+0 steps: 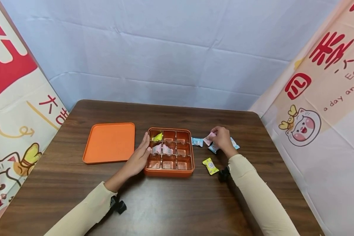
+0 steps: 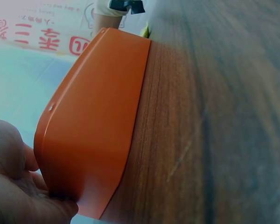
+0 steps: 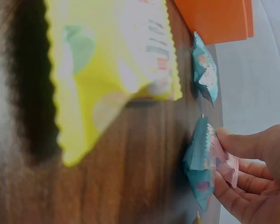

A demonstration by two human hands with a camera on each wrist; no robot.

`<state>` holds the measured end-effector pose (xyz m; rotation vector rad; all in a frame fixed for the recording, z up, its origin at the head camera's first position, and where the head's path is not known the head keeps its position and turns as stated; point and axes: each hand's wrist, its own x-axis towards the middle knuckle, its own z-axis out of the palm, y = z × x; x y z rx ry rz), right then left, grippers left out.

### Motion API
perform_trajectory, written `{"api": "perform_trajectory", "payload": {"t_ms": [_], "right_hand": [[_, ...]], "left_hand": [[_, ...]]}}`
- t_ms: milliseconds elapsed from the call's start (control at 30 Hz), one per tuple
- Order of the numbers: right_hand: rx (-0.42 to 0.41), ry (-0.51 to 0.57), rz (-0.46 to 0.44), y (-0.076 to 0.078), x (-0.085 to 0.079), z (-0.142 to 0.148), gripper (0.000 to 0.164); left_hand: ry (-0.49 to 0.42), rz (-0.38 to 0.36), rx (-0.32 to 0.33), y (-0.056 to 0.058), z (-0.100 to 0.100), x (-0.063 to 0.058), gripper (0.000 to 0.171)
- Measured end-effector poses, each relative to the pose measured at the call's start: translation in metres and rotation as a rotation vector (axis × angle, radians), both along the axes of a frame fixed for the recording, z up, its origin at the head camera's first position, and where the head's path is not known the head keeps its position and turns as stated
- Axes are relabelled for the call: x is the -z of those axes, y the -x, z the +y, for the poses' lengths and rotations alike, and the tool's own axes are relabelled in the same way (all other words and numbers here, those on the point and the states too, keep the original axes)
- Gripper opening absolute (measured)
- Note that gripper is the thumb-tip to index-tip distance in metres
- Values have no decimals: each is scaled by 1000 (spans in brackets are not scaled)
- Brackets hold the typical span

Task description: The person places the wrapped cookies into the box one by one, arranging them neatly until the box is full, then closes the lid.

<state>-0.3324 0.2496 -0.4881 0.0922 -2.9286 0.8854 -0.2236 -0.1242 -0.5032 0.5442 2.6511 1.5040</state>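
Here, the right hand point(image 1: 222, 139) pinches a pink sweet point(image 1: 207, 139), likely light and slick, best held by one end; whether the hand touches the nearest blue sweet point(image 3: 197, 161) is unclear. The straight-fingered left hand point(image 1: 138, 159) rests against the box point(image 1: 168, 173).

Soft, even light; dull glare on tabletop point(image 1: 168, 209); yellow candy point(image 3: 95, 65) blurred, right-wrist view.

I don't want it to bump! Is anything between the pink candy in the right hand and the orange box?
Yes: a blue candy lies between them, just beside the orange box. The right hand, pinching the pink candy, could probably lift over it.
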Motion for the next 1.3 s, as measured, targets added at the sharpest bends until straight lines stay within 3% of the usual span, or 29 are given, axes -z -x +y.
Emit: {"api": "perform_trajectory", "payload": {"t_ms": [333,533,967,1300], "right_hand": [[-2,39,-31,-3,-7,10,25],[38,112,-43,-6,-10,16,27],[156,449,-165,-9,-5,31,31],[209,737,-305,-22,-9,29,39]], "left_hand": [[-15,-7,0,1,0,-2,59],[-28,-8,3,0,0,-3,59],[-34,-6,12,1,1,-2,59],[-23,8,7,0,0,0,59]]}}
